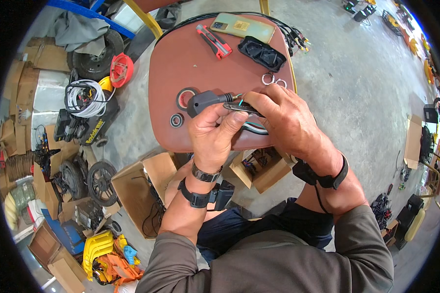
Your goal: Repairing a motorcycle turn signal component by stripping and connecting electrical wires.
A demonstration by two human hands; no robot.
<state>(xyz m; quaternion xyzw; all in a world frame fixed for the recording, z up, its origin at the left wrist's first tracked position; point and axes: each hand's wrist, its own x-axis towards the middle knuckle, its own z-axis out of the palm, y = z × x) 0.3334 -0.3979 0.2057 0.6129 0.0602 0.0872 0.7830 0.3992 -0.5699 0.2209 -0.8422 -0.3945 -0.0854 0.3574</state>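
Note:
My left hand (213, 128) is closed, its thumb and forefinger pinched together over several thin coloured wires (255, 128). A small teal wire end (241, 102) pokes up between the hands. My right hand (284, 113) grips a dark narrow metal tool (238, 106), whose tip points left across the left fingers; its exact kind is partly hidden. Just beyond the left hand lies a black plug-like housing (204, 102) with a short cable end. Beside it on the brown seat (181, 73) are a roll of tape (185, 91) and a small black ring-shaped part (177, 120).
Farther back on the seat lie a red utility knife (214, 42), a phone (247, 28), a black molded case (262, 53) and white rings (268, 78). A black cable bundle (294, 39) curves around its far edge. Cardboard boxes (137, 195) stand below; wheels (102, 181) lie left.

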